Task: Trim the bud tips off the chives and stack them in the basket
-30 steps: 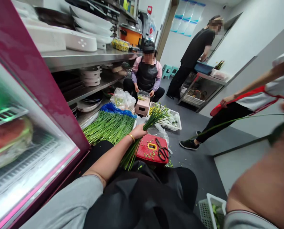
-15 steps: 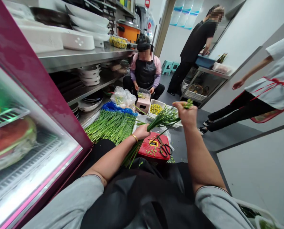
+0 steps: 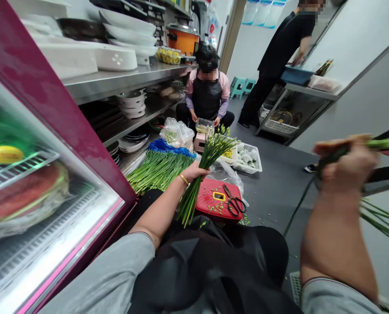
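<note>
My left hand (image 3: 197, 171) is closed around a bunch of green stems (image 3: 189, 198) with buds at the top, held upright at a tilt. My right hand (image 3: 347, 159), blurred by motion, is raised at the far right and closed on some green stems (image 3: 382, 220) that stick out on both sides of it. A red box (image 3: 205, 198) sits in front of my lap, with black scissors (image 3: 236, 206) and scattered green bits on its lid. More long stems (image 3: 160, 172) lie in a thick layer left of my left hand, beside a blue plastic bag (image 3: 171, 149).
A seated person (image 3: 207, 96) holds a clear container ahead. White baskets (image 3: 258, 168) stand on the floor right of centre. Steel shelves (image 3: 116, 75) with dishes and a lit fridge (image 3: 122, 201) flank my left. Another person (image 3: 282, 48) stands at a side table (image 3: 312, 90).
My right hand has moved away from the bunch to the far right, with stems in it. The bunch in my left hand stands more upright. The view has shifted right.
</note>
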Demonstrator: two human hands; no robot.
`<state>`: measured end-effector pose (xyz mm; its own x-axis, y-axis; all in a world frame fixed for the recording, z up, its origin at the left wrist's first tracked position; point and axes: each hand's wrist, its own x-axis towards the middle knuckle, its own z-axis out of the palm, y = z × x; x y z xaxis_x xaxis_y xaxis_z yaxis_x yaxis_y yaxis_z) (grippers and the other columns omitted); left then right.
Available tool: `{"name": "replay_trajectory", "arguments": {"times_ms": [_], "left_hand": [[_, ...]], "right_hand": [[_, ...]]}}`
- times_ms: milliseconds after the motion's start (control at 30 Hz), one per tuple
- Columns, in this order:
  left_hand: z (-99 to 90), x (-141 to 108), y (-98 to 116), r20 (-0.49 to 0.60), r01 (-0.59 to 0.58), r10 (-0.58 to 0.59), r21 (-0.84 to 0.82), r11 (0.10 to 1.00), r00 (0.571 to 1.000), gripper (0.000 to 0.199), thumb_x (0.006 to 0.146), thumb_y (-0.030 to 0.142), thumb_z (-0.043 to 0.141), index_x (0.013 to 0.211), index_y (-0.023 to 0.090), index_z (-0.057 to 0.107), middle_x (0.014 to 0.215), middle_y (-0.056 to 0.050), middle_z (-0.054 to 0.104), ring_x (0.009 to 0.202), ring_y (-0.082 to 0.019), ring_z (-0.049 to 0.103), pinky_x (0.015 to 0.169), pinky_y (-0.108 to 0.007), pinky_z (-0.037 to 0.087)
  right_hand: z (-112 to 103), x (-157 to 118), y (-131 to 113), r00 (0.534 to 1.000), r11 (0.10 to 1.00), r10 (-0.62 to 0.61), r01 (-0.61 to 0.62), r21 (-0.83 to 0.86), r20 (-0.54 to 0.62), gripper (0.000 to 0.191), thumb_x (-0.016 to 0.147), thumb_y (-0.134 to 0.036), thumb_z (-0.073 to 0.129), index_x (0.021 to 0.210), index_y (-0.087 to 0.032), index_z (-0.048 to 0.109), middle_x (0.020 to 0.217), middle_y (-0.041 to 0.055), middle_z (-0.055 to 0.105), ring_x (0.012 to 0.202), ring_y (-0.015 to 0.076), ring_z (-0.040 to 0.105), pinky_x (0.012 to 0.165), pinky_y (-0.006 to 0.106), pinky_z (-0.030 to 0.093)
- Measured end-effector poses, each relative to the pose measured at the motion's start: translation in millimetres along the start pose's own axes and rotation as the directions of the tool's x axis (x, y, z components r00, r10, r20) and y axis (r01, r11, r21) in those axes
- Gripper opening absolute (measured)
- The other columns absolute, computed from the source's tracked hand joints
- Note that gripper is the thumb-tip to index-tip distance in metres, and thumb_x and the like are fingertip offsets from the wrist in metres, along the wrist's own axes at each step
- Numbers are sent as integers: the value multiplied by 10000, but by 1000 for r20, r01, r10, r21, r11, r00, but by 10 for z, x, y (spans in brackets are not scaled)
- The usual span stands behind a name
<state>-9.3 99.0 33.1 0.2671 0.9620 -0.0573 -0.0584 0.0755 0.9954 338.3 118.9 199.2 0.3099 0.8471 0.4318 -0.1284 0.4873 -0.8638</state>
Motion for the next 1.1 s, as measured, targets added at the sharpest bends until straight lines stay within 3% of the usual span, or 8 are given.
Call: {"name": "replay_trajectory", "arguments": {"times_ms": [33, 200, 267, 400, 467, 600, 767, 1100], "left_hand": [[14, -3, 28, 38, 13, -11, -59, 998, 999, 210, 571, 256, 677, 672, 131, 543, 421, 49, 479, 373, -82, 431, 429, -218, 337], [32, -29, 148, 83, 25, -9, -191, 981, 996, 262, 505, 253, 734, 635, 117, 552, 439, 18, 524, 383, -88, 469, 419, -219, 368], [27, -28, 192, 84, 2, 16, -210, 978, 996, 250, 503, 238, 738, 647, 96, 592, 541, -39, 612, 483, -119, 556, 468, -225, 415], [67, -20, 250, 150, -28, 84, -340, 940, 985, 232, 496, 190, 751, 660, 81, 629, 773, -102, 692, 737, -181, 647, 701, -281, 497], [116, -36, 241, 199, -2, 87, -394, 919, 976, 222, 480, 164, 753, 634, 86, 614, 691, -68, 670, 659, -159, 628, 709, -295, 494], [231, -120, 143, 306, 139, 3, -443, 886, 952, 294, 469, 176, 745, 724, 94, 623, 665, -60, 669, 619, -183, 629, 690, -331, 507], [314, -196, -21, 405, 279, -90, -437, 855, 910, 390, 527, 244, 721, 869, 85, 621, 716, -114, 699, 682, -262, 672, 673, -382, 525], [347, -217, -73, 533, 321, -56, -421, 849, 845, 506, 537, 279, 763, 976, 85, 601, 679, -78, 675, 567, -198, 655, 590, -322, 532]], "right_hand": [[215, -155, 115, 999, 1000, 15, -13, 26, -52, 369, 646, -468, 713, 626, -227, 435, 443, -69, 442, 379, 76, 457, 323, 179, 314], [1013, -782, 454, 928, 934, 236, -298, 195, 288, 526, 556, -418, 821, 610, -200, 346, 435, -130, 274, 306, 5, 196, 271, 129, 141], [1163, -935, 528, 857, 884, 301, -415, 214, 419, 573, 560, -434, 826, 603, -201, 303, 438, -131, 248, 310, 4, 171, 272, 129, 136], [1425, -1133, 654, 652, 759, 395, -629, 170, 647, 631, 600, -584, 755, 569, -202, 254, 417, -121, 198, 311, 12, 123, 267, 142, 120], [1548, -1185, 688, 616, 727, 373, -659, 194, 694, 640, 610, -624, 727, 562, -200, 249, 411, -116, 186, 312, 17, 112, 268, 147, 121], [1673, -1206, 715, 666, 734, 329, -626, 262, 670, 644, 626, -625, 714, 559, -195, 239, 425, -107, 172, 320, 24, 120, 281, 149, 123], [1626, -1161, 761, 761, 800, 319, -536, 270, 566, 631, 658, -639, 681, 552, -193, 247, 438, -101, 186, 326, 24, 142, 291, 157, 139], [1560, -1096, 717, 776, 816, 296, -508, 275, 557, 619, 614, -634, 717, 543, -195, 286, 432, -102, 197, 318, 19, 148, 279, 161, 124]]}}
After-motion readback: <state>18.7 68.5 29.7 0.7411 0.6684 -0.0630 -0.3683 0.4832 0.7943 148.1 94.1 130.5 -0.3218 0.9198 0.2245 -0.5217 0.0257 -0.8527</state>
